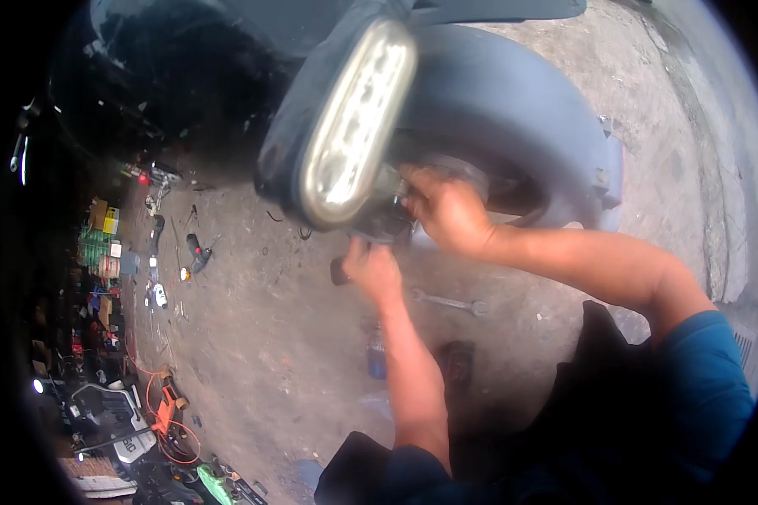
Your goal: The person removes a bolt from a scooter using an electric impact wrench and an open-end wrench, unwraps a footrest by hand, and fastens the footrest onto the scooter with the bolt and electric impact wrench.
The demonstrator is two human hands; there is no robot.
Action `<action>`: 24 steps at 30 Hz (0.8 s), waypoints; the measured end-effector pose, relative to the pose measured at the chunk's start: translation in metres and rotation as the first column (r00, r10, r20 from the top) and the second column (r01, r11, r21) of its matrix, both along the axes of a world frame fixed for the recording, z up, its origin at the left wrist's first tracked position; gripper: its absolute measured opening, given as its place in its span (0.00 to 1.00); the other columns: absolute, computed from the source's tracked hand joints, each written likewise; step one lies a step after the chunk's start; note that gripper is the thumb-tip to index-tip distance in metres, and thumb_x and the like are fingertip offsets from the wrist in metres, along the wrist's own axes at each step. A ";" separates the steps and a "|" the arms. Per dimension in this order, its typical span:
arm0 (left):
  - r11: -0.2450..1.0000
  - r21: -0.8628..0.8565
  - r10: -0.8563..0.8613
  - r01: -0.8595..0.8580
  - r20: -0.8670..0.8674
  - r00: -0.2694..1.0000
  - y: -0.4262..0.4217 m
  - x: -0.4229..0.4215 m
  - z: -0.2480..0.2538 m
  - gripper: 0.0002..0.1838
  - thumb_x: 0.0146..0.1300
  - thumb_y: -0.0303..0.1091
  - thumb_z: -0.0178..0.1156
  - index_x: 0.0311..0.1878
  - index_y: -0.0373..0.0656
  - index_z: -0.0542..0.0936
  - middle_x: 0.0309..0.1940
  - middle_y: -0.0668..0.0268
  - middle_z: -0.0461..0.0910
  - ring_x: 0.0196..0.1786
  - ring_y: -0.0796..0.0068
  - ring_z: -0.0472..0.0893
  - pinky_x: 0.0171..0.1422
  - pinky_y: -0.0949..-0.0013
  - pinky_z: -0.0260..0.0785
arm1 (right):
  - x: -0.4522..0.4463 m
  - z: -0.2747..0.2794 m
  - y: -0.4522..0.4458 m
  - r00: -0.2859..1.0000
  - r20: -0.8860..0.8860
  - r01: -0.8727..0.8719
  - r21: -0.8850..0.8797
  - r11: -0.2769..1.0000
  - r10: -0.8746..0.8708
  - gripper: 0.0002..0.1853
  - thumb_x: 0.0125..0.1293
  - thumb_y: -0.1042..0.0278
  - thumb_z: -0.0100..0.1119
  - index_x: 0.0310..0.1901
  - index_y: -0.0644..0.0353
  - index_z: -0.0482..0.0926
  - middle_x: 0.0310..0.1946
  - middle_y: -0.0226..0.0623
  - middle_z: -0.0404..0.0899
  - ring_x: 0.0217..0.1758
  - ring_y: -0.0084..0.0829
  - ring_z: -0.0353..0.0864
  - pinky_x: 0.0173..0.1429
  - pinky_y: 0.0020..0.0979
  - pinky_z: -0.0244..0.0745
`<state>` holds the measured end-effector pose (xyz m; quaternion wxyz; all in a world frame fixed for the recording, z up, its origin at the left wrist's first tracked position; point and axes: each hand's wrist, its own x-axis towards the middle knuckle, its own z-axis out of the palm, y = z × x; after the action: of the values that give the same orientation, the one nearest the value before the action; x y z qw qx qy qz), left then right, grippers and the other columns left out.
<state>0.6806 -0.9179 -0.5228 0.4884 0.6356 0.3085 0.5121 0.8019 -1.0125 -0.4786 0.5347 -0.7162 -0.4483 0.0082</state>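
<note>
My right hand [451, 210] reaches in beside the large grey tyre [514, 93], its fingers curled at a small metal part [398, 195] near the wheel's middle. What they grip is partly hidden. Lower down, my left hand [374, 269] is closed below a long lamp [358, 118] with a bright, clear face. A dark block-shaped end [338, 271] shows beside the left fingers; the rest of that thing is hidden. On the floor just below the hands lies a wrench [451, 302].
A cordless drill [198, 252] lies on the concrete floor [261, 337] to the left. Tools and boxes line the far left, with an orange cord [149, 396] near them. Two dark objects, one partly blue [376, 362], stand near my knees. Dark bodywork [194, 76] hangs overhead.
</note>
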 end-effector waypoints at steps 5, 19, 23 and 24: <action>0.995 -0.034 -0.090 0.089 -0.048 0.995 -0.005 0.005 0.018 0.10 0.63 0.24 0.64 0.45 0.30 0.83 0.36 0.63 0.86 0.39 0.76 0.79 0.48 0.71 0.71 | 0.000 0.012 -0.002 0.999 -0.029 -0.025 -0.056 0.998 0.023 0.20 0.64 0.71 0.60 0.57 0.65 0.77 0.48 0.50 0.82 0.51 0.51 0.81 0.54 0.45 0.75; 0.996 0.048 -0.065 0.081 -0.276 0.959 -0.005 0.004 0.028 0.11 0.62 0.23 0.57 0.45 0.30 0.83 0.33 0.62 0.86 0.36 0.77 0.78 0.44 0.69 0.71 | 0.004 -0.005 0.003 0.996 0.017 0.084 -0.001 0.996 -0.084 0.23 0.62 0.71 0.60 0.61 0.61 0.75 0.52 0.51 0.80 0.53 0.54 0.80 0.57 0.45 0.75; 0.996 0.012 -0.080 0.087 -0.299 0.951 -0.002 0.001 0.037 0.12 0.62 0.22 0.54 0.45 0.30 0.83 0.33 0.62 0.85 0.36 0.79 0.77 0.43 0.70 0.70 | 0.008 0.008 -0.003 0.995 -0.102 -0.022 -0.026 0.999 0.019 0.22 0.62 0.73 0.60 0.60 0.61 0.76 0.53 0.53 0.79 0.52 0.54 0.80 0.57 0.45 0.75; 0.995 0.017 -0.089 0.099 -0.296 0.951 -0.002 0.001 0.038 0.12 0.62 0.22 0.54 0.45 0.30 0.83 0.33 0.62 0.85 0.36 0.79 0.77 0.43 0.70 0.70 | 0.009 0.008 -0.002 0.996 -0.088 -0.015 -0.019 1.000 0.013 0.22 0.62 0.73 0.61 0.59 0.61 0.76 0.51 0.51 0.79 0.50 0.53 0.80 0.55 0.45 0.75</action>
<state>0.6819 -0.9198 -0.4851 0.4508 0.7264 0.3390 0.3927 0.8105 -1.0147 -0.4708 0.5466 -0.7174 -0.4293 0.0477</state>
